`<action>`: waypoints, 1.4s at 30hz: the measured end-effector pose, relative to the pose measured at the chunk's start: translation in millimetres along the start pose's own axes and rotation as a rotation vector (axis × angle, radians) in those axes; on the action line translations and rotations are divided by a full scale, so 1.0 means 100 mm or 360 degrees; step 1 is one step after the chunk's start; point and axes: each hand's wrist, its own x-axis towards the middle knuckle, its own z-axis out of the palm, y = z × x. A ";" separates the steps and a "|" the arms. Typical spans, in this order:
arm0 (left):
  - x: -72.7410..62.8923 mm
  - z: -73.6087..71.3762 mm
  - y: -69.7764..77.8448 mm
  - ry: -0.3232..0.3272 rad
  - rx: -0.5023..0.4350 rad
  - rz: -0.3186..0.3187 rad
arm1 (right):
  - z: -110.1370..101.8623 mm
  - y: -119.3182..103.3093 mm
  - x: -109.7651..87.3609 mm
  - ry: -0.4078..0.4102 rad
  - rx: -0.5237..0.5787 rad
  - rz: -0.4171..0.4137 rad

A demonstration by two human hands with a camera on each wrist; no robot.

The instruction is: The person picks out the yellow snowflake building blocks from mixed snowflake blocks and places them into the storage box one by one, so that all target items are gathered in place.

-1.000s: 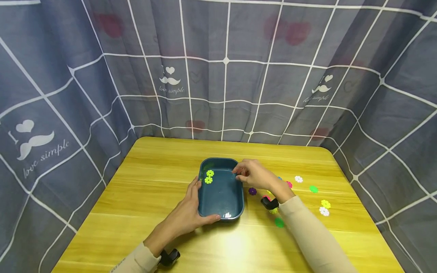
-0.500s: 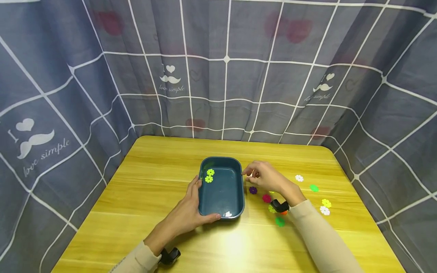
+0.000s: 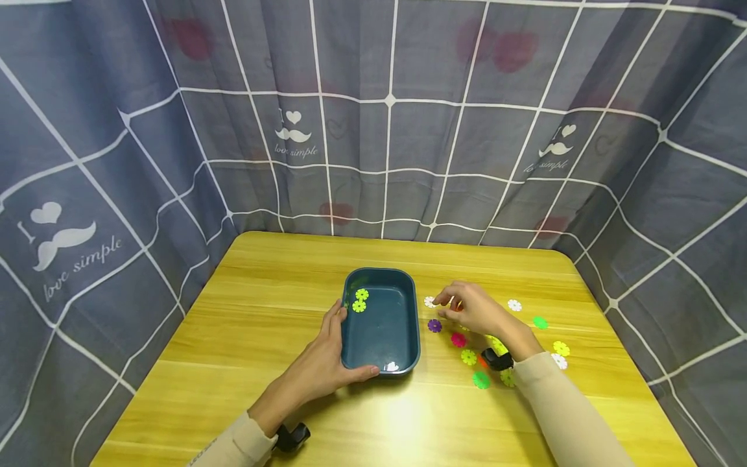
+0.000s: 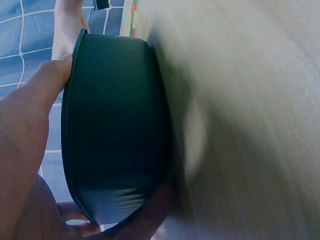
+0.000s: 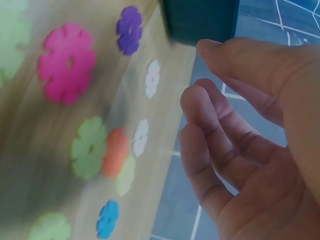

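A dark blue-green plastic tray (image 3: 382, 334) sits on the table; two joined-looking yellow-green flower-shaped discs (image 3: 359, 305) lie inside near its left wall. My left hand (image 3: 315, 370) holds the tray, thumb at the front rim and fingers along the left side; the left wrist view shows the tray's outer wall (image 4: 115, 115). My right hand (image 3: 478, 314) hovers right of the tray, fingers loosely bent. In the right wrist view nothing is between its thumb and fingers. Below it lie a purple disc (image 5: 129, 31), a pink disc (image 5: 67, 64) and a white disc (image 5: 152, 79).
Several more flower discs are scattered under and beyond the right forearm, such as a green disc (image 3: 481, 380), a yellow disc (image 3: 561, 349) and a blue disc (image 5: 107, 219). A grey checked curtain (image 3: 362, 130) surrounds the wooden table (image 3: 245, 311) at the back and sides.
My right hand has moved from over the tray's right rim out to the right, above the scattered discs. The left hand and tray stay in place.
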 end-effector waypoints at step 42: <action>0.01 -0.01 0.00 -0.0006 -0.0007 -0.0026 | -0.04 0.41 -0.47 -0.0155 0.0068 0.0301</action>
